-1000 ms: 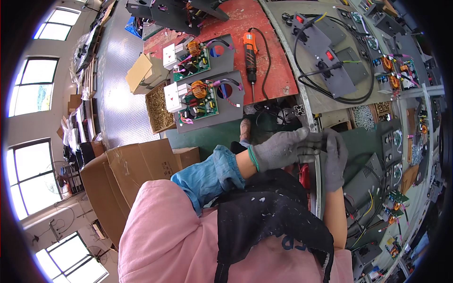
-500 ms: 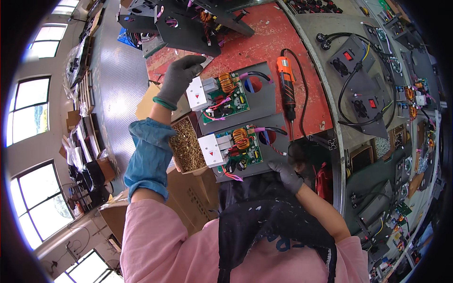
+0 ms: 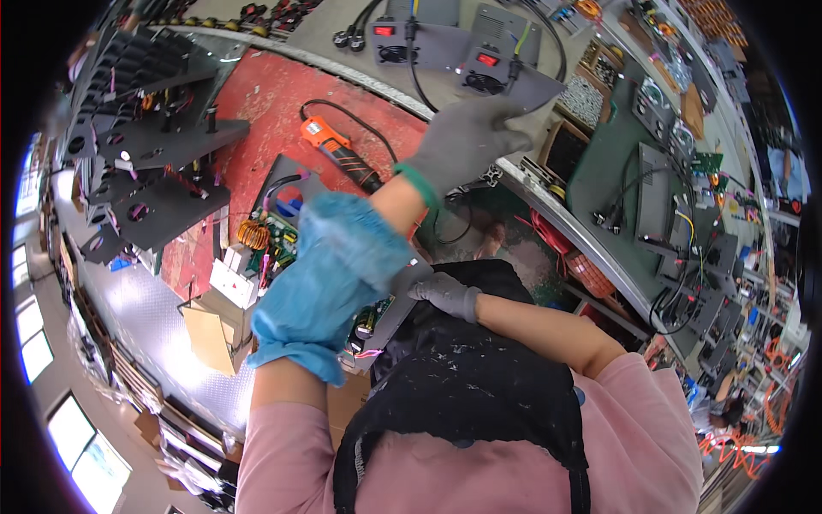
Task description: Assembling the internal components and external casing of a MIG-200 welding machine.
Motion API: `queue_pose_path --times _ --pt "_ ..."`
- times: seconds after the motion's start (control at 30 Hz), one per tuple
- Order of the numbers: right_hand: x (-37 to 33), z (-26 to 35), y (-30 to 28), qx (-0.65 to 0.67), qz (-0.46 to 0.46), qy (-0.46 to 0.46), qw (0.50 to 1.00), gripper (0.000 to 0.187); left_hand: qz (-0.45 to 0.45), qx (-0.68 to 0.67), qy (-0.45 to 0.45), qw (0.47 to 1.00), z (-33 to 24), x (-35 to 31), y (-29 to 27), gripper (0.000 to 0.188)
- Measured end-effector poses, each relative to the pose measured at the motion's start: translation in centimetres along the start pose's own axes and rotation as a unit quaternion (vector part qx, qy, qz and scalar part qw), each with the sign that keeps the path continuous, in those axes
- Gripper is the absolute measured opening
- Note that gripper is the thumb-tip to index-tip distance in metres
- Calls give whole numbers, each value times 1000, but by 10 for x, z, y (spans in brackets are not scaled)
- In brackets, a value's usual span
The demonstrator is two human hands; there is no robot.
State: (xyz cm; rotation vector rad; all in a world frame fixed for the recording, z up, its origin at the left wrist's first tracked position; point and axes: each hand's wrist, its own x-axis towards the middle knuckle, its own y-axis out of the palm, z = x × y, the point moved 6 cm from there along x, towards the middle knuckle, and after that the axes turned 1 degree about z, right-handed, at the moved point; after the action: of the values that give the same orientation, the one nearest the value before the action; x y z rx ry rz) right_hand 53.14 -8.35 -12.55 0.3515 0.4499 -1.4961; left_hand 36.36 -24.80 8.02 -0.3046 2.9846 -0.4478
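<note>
My left hand (image 3: 473, 141), in a grey glove, reaches across to the right above the gap by the bench edge. Its thumb stands apart from its fingers, and nothing shows between them. My right hand (image 3: 445, 295), also gloved, is closed at the edge of a dark metal plate (image 3: 401, 310) close to my apron. My blue-sleeved forearm covers most of this plate and its circuit board. Beyond the forearm, a second plate bears a green circuit board (image 3: 280, 243) with a copper coil (image 3: 253, 234) and a white socket panel (image 3: 233, 283).
An orange and black electric screwdriver (image 3: 338, 152) lies on the red bench top (image 3: 265, 103). Dark metal housings (image 3: 163, 180) stand at left. On the far bench are panels with red switches (image 3: 487, 60), black cables, and a tray of small screws (image 3: 582, 101).
My left hand has swung from beside the socket panel far to the right, over the screwdriver's side. The view has turned rightward. My right hand stays at the near plate's edge.
</note>
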Motion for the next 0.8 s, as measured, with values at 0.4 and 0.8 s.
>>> queue_pose_path --times 0.4,0.8 --pt "-3 27 7 157 -5 16 988 28 -62 466 -233 851 114 -233 -198 69" --pt "-49 84 -56 358 11 -117 926 17 -164 404 -311 844 171 -314 -235 51"
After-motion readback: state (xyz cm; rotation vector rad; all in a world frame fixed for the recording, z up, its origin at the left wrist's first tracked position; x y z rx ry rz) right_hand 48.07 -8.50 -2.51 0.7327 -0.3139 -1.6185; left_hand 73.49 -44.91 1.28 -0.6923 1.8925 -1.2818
